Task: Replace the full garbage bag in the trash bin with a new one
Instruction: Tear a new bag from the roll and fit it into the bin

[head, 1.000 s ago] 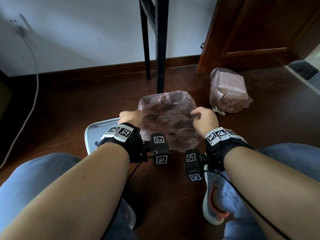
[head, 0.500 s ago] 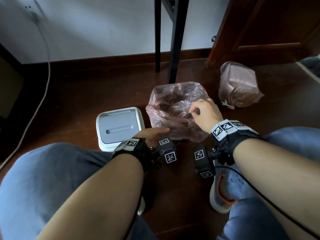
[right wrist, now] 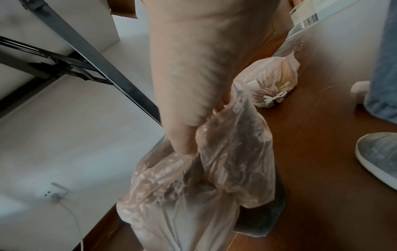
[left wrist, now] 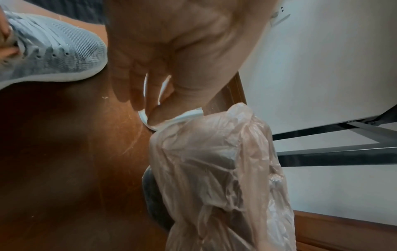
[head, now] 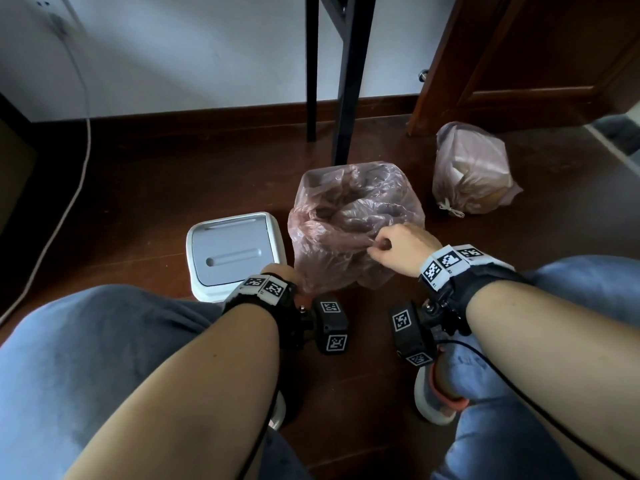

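So my left hand just dropped off the new bag and is grabbing the white lid on the floor beside the bin. Right hand still pinches the liner's near edge, full bag tied off by the door, so basically just the lid left.

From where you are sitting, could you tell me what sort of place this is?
Most likely a room in a home: a dark wooden floor with a baseboard under a white wall, a wooden door, and a wall socket with a cable plugged in. Black table legs stand nearby.
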### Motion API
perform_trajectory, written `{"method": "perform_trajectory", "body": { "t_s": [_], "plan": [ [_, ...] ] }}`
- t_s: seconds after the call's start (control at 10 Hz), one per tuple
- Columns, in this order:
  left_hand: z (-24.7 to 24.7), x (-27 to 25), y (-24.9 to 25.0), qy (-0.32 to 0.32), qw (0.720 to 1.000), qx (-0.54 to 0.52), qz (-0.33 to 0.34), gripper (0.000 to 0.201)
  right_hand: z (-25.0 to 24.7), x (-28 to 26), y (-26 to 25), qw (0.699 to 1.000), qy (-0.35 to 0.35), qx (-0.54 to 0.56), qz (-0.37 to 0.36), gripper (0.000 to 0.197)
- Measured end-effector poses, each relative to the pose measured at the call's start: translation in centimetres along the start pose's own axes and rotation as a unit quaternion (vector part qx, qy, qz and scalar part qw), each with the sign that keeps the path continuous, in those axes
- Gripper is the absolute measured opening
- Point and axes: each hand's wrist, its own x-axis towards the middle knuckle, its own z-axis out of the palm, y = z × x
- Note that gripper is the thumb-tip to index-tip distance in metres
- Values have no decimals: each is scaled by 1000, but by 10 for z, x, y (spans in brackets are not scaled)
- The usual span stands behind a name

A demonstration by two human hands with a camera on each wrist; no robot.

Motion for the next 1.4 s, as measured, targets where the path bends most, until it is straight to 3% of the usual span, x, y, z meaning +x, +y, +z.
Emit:
{"method": "perform_trajectory", "body": {
  "t_s": [0.1,0.2,0.3,0.4,0.5,0.7,0.8,0.9,1.0,1.1,1.2,1.3,1.4],
  "plan": [
    [-11,1,9,79,995,-54,27,36,-2,3,-4,998,-50,-24,10,47],
    [-16,-6,31,116,980,-129,95,20,-11,7,-15,1000,0,20,-22,46],
    [-11,-6,48,23,969,-233,83,14,-20,16,-30,994,-88,61,-9,46],
    [-9,-11,59,-79,966,-243,32,12,-17,34,-35,975,-208,42,67,70],
    [-12,-5,67,-143,965,-218,6,15,-11,52,-35,966,-247,49,65,64],
    [-21,20,80,-191,957,-216,12,22,9,89,-20,949,-293,76,91,44],
    [-24,30,83,-173,951,-253,29,17,11,98,-22,949,-306,40,69,44],
    [-26,38,83,-162,953,-254,37,18,18,98,-18,938,-333,45,86,44],
    [-22,39,81,-145,962,-221,63,8,11,92,-14,943,-322,56,68,47],
    [-18,37,86,-153,970,-176,72,2,-3,103,-13,942,-288,154,73,45],
    [-12,41,92,-125,985,-82,87,10,-16,117,-18,912,-286,277,103,48],
    [-5,43,97,-88,992,-26,88,14,-20,116,-33,899,-298,310,86,20],
    [-4,42,100,-102,991,-33,75,25,0,123,-45,911,-327,238,79,30]
  ]
}}
